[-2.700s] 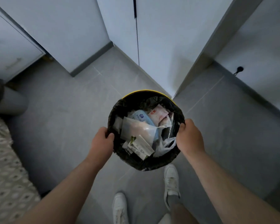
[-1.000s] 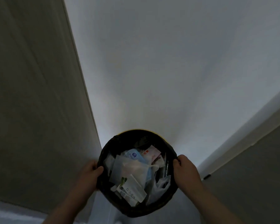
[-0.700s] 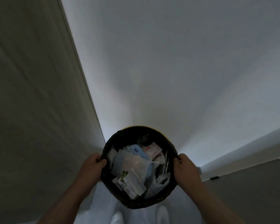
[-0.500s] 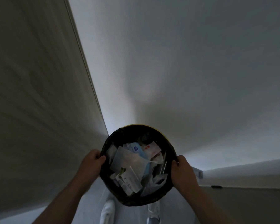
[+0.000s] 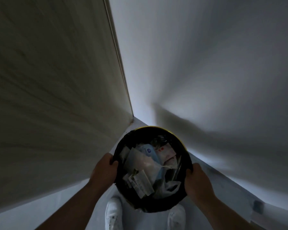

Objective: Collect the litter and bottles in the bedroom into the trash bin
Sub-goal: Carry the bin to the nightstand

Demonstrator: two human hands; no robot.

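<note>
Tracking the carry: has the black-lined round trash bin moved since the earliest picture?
Yes. Earlier beside white cabinet doors, the black-lined round trash bin is now near the wall corner.

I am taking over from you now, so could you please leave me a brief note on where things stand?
Left hand grips the left rim of the trash bin, right hand the right rim; the bin hangs above the white shoes, by a wall corner.
Done: litter, including a plastic bag, lies inside; bottles cannot be made out.
Left: the rest of the bedroom is out of view, so check it for leftovers.
</note>
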